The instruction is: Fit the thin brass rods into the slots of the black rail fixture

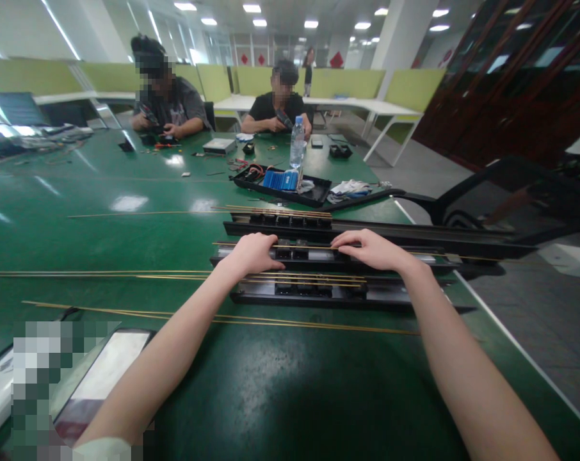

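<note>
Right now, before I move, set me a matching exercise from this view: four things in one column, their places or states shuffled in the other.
Things
1. Left hand
2. Water bottle
3. Right hand
4. Blue ridged item

Places or states
A. Inside the black tray
B. Farther right along the middle black channel, fingers close together
C. At that channel's left part, thumb and fingertips apart
D. Standing upright, clear with a blue cap

Pairs: 1-C, 2-D, 3-B, 4-A
</note>
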Action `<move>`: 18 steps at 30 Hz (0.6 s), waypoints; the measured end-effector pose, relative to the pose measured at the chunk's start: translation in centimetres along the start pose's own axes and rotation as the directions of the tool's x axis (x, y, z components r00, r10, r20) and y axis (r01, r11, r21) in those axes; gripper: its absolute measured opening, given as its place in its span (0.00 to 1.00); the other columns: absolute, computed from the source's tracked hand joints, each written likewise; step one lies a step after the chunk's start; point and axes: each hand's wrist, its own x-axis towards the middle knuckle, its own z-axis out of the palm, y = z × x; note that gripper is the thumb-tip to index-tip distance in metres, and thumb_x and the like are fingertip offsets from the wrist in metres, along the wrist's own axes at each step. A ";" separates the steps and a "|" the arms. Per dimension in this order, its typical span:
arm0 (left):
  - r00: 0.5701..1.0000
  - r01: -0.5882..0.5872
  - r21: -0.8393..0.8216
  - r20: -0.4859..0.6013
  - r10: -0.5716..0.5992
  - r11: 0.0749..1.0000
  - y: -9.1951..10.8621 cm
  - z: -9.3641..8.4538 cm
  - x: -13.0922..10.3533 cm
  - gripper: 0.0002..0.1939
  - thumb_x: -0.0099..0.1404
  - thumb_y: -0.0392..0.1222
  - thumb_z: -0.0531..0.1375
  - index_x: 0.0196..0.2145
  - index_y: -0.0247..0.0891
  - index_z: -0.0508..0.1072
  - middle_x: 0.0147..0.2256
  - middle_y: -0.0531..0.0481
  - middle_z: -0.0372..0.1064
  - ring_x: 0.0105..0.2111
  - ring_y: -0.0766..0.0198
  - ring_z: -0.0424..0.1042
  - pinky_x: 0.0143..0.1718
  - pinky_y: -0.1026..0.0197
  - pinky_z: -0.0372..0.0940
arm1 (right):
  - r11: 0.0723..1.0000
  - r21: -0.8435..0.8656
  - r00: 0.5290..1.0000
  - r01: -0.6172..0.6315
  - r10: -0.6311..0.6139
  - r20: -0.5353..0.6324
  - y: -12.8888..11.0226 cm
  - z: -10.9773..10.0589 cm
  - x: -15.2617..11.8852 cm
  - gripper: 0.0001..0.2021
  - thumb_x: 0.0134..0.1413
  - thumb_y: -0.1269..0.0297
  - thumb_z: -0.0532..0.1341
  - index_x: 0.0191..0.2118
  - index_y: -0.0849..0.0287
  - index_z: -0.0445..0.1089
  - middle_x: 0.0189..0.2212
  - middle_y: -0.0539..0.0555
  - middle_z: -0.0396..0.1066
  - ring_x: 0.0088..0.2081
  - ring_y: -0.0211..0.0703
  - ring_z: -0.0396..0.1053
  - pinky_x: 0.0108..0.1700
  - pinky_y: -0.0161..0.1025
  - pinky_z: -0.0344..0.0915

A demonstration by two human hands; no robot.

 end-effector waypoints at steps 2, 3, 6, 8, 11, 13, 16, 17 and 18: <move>1.000 -0.001 -0.004 0.002 0.001 1.000 0.0 -0.1 0.0 0.35 0.55 0.67 0.61 0.52 0.40 0.71 0.47 0.39 0.75 0.47 0.45 0.74 0.46 0.52 0.67 | 1.000 0.002 1.000 -0.006 0.006 0.003 0.0 0.0 0.0 0.13 0.58 0.61 0.58 0.43 0.54 0.79 0.47 0.52 0.77 0.49 0.49 0.73 0.57 0.45 0.65; 1.000 0.002 -0.008 0.004 -0.002 1.000 0.1 -0.1 0.0 0.35 0.55 0.67 0.61 0.52 0.40 0.71 0.47 0.39 0.75 0.47 0.45 0.74 0.46 0.51 0.67 | 1.000 0.003 1.000 -0.009 0.009 0.006 -0.1 0.0 -0.1 0.13 0.58 0.60 0.58 0.43 0.54 0.79 0.47 0.52 0.77 0.49 0.49 0.73 0.57 0.45 0.65; 1.000 0.021 -0.024 0.014 -0.020 0.999 0.0 -0.1 0.0 0.35 0.55 0.67 0.61 0.52 0.42 0.71 0.48 0.40 0.75 0.48 0.45 0.73 0.48 0.52 0.66 | 1.000 0.007 1.000 -0.015 0.015 0.008 -0.1 0.0 -0.1 0.13 0.58 0.58 0.59 0.43 0.54 0.79 0.46 0.52 0.78 0.49 0.50 0.73 0.56 0.45 0.65; 1.000 0.023 -0.024 0.015 -0.022 0.999 0.0 -0.1 0.0 0.35 0.55 0.67 0.62 0.52 0.42 0.71 0.48 0.40 0.75 0.48 0.46 0.73 0.48 0.52 0.66 | 1.000 0.002 1.000 -0.016 0.016 -0.003 -0.1 0.1 0.0 0.13 0.59 0.57 0.59 0.42 0.54 0.79 0.46 0.52 0.78 0.48 0.50 0.73 0.56 0.45 0.66; 1.000 0.010 -0.007 0.006 -0.010 1.000 -0.1 0.1 0.0 0.35 0.55 0.67 0.61 0.52 0.42 0.71 0.47 0.40 0.75 0.48 0.46 0.74 0.47 0.52 0.67 | 1.000 -0.019 0.996 -0.002 0.000 -0.085 -0.5 0.5 0.3 0.13 0.59 0.57 0.59 0.39 0.55 0.79 0.44 0.53 0.78 0.46 0.49 0.73 0.53 0.44 0.66; 1.000 -0.003 0.005 -0.006 0.003 1.000 -0.1 0.1 0.1 0.35 0.55 0.67 0.61 0.52 0.41 0.71 0.47 0.40 0.76 0.47 0.46 0.74 0.46 0.52 0.67 | 0.999 -0.047 0.986 0.017 -0.024 -0.164 -1.1 1.1 0.7 0.13 0.60 0.56 0.59 0.37 0.56 0.79 0.42 0.53 0.78 0.45 0.48 0.74 0.51 0.43 0.66; 1.000 -0.016 0.010 -0.015 0.016 1.000 0.0 0.0 0.1 0.34 0.55 0.67 0.61 0.51 0.40 0.72 0.46 0.39 0.76 0.46 0.45 0.75 0.45 0.52 0.68 | 0.993 -0.116 0.976 0.024 -0.048 -0.210 -2.4 2.3 1.6 0.14 0.61 0.54 0.58 0.36 0.56 0.79 0.39 0.54 0.78 0.42 0.48 0.73 0.48 0.42 0.66; 1.000 -0.016 0.009 -0.013 0.016 1.000 0.1 0.0 0.1 0.34 0.55 0.67 0.61 0.51 0.40 0.72 0.46 0.39 0.76 0.46 0.45 0.75 0.44 0.52 0.68 | 0.990 -0.142 0.976 0.013 -0.043 -0.215 -2.9 2.7 1.9 0.15 0.61 0.53 0.58 0.36 0.56 0.79 0.38 0.54 0.79 0.42 0.48 0.73 0.47 0.42 0.66; 1.000 -0.015 0.009 -0.010 0.015 1.000 0.1 -0.1 0.1 0.34 0.55 0.67 0.61 0.51 0.40 0.72 0.45 0.39 0.76 0.46 0.45 0.75 0.44 0.52 0.68 | 0.985 -0.171 0.977 -0.002 -0.035 -0.213 -3.3 3.2 2.2 0.16 0.61 0.52 0.58 0.36 0.56 0.79 0.37 0.54 0.79 0.41 0.48 0.73 0.46 0.41 0.65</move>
